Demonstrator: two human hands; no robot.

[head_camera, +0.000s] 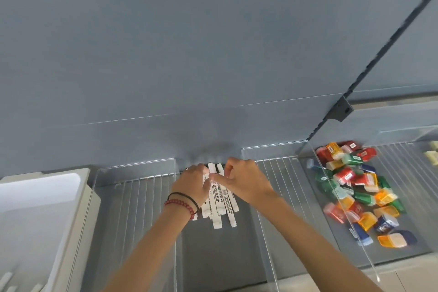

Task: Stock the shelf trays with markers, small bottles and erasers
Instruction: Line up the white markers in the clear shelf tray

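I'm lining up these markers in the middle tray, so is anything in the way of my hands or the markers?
Nothing visible. The left hand and right hand hold the markers, which lie in the middle tray between clear walls. The small bottles sit apart in the next tray.

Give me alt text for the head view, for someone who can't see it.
The left hand and right hand hold a bundle of white markers in a clear shelf tray. Further right, small colourful bottles lie in a loose pile.
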